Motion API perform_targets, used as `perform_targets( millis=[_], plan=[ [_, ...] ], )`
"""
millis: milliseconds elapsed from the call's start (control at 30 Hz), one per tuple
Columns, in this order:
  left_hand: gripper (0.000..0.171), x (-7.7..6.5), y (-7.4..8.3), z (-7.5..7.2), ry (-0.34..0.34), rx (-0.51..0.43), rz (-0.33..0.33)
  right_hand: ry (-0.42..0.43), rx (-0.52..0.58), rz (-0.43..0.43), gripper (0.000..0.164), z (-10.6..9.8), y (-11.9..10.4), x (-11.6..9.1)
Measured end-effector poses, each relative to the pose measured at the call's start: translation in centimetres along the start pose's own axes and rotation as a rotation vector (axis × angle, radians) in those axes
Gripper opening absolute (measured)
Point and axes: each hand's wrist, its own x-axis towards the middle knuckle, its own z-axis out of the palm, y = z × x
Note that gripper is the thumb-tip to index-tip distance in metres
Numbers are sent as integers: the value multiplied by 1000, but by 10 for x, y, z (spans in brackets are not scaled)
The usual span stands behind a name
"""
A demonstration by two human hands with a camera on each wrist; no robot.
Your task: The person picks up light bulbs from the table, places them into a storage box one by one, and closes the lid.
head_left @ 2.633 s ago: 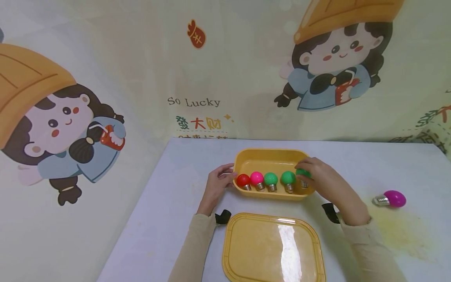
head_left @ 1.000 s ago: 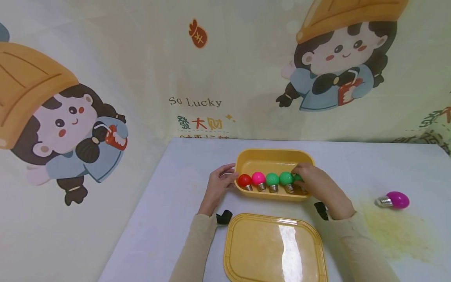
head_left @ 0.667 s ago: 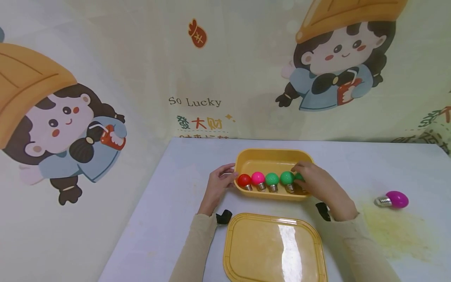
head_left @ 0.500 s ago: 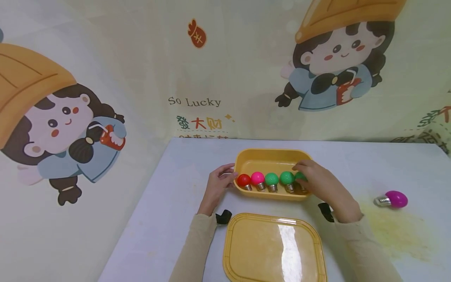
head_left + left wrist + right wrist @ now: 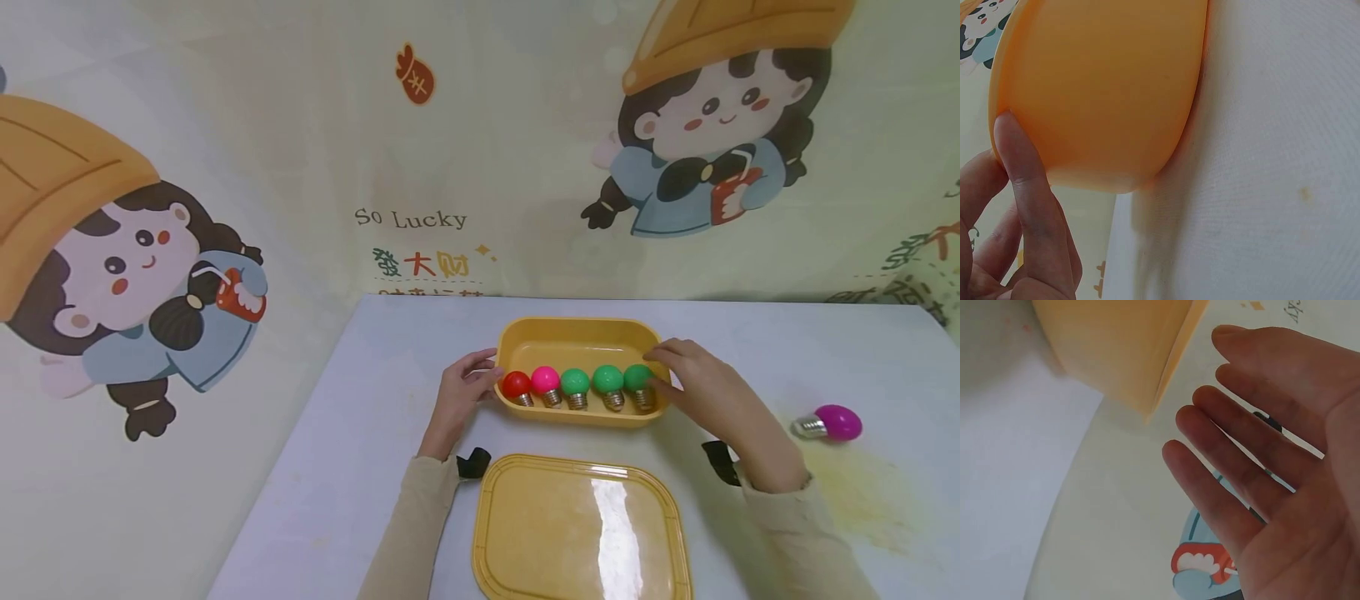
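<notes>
In the head view a yellow plastic box (image 5: 577, 329) holds a row of light bulbs along its near side. From left they are a red bulb (image 5: 517, 385), a pink bulb (image 5: 546, 380) and several green bulbs, the rightmost green bulb (image 5: 638, 378) lying by the right end wall. My left hand (image 5: 461, 392) pinches the box's left rim; its thumb (image 5: 1019, 147) lies against the outer wall in the left wrist view. At the right end, my right hand (image 5: 705, 387) hovers by the rim with nothing in it, its fingers (image 5: 1235, 462) spread and nearly straight.
A yellow lid (image 5: 577, 533) lies flat in front of the box. To the right, a purple bulb (image 5: 837, 423) rests on its side on the white table (image 5: 360, 500). A printed cloth (image 5: 510, 150) hangs behind the table.
My right hand has let go of the rightmost green bulb, which now lies beside the other bulbs, and has drawn back right past the rim. The left hand keeps its hold on the box.
</notes>
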Motion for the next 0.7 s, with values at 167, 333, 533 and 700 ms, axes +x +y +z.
perform_targets(
  millis=[167,333,533,700],
  plan=[
    [43,0,0,0,-2,0,-3,56,-38,6,37,-3,9,-9],
    [40,0,1,0,2,-17,-6,60,-55,66,39,-7,17,-19],
    [38,-1,2,1,10,-6,-3,63,-60,111,38,-11,28,-28],
    [40,0,1,0,8,1,-3,53,-76,150,40,-16,35,-35]
  ],
)
